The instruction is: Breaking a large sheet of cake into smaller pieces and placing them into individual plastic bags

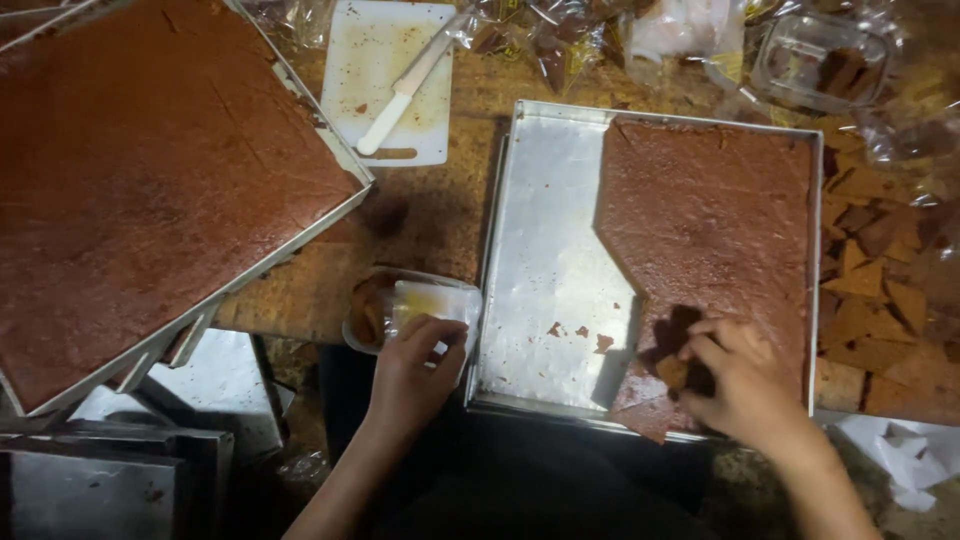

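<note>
Brown cut piece (672, 372) pinched in right hand (745, 385) fingertips, over metal tray (545, 270) near brown slab (715, 225) edge. Left hand (415, 375) closed around clear plastic container (425, 303) beside tray.

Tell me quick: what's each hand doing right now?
Left hand: closed on a small clear plastic container.
Right hand: fingers pinching a brown piece off the slab in the metal tray.

Two trays (545, 250), one knife (405, 85)
</note>
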